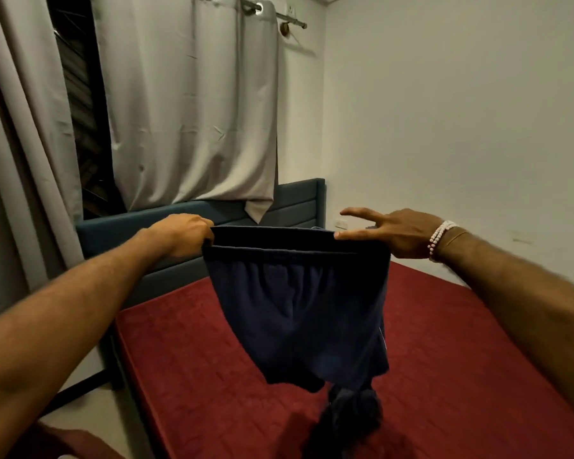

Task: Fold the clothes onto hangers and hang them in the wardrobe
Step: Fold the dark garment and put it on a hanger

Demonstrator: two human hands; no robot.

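A pair of dark navy shorts (299,306) hangs in the air above the red mattress (206,366), stretched out by its waistband. My left hand (183,233) grips the waistband's left end with curled fingers. My right hand (391,231) pinches the right end between thumb and a finger, while its other fingers point straight out to the left. A second dark garment (348,415) lies bunched on the mattress right under the shorts. No hanger and no wardrobe are in view.
A teal padded headboard (289,200) stands behind the mattress. Grey curtains (186,104) cover the window on the left, with a dark gap between them. A plain white wall (461,127) borders the bed's right side. Floor (90,376) shows left of the bed.
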